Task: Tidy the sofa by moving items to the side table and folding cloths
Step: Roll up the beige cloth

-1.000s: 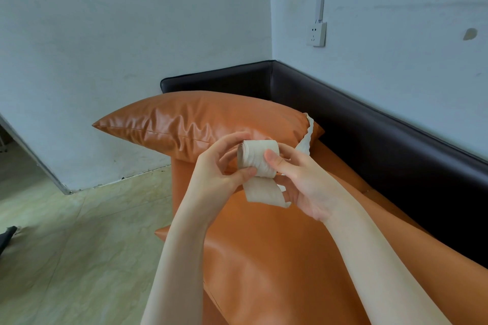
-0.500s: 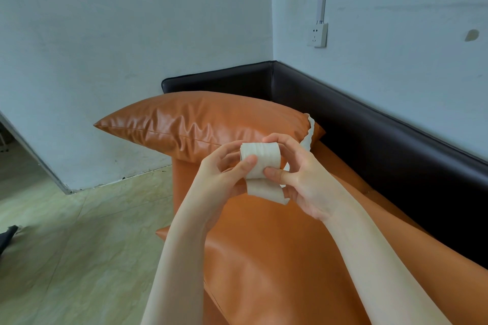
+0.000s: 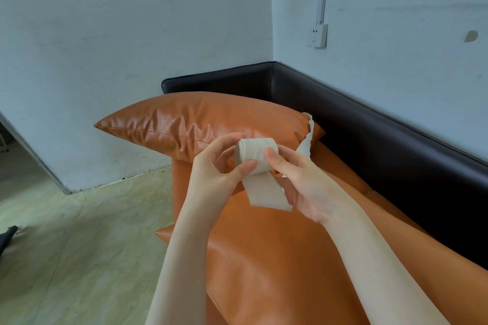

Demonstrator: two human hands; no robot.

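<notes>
A small roll of beige tissue paper (image 3: 257, 152) is held in the air over the orange sofa seat (image 3: 277, 258). My left hand (image 3: 219, 174) grips the roll's left end, thumb on its front. My right hand (image 3: 298, 179) holds the right side, thumb pressed on the roll. A loose strip hangs down from the roll in front of my right palm. Another length of the paper trails behind my right hand up along the orange pillow (image 3: 200, 124).
The sofa has a black leather backrest (image 3: 369, 140) running along both walls into the corner. A wall socket (image 3: 319, 34) sits above it. Pale tiled floor (image 3: 79, 245) lies to the left, with a dark object (image 3: 6, 239) at the far left edge.
The roll has turned in my hands and the hanging strip is longer than half a second ago. My right thumb has shifted from the roll's lower front to its upper right.
</notes>
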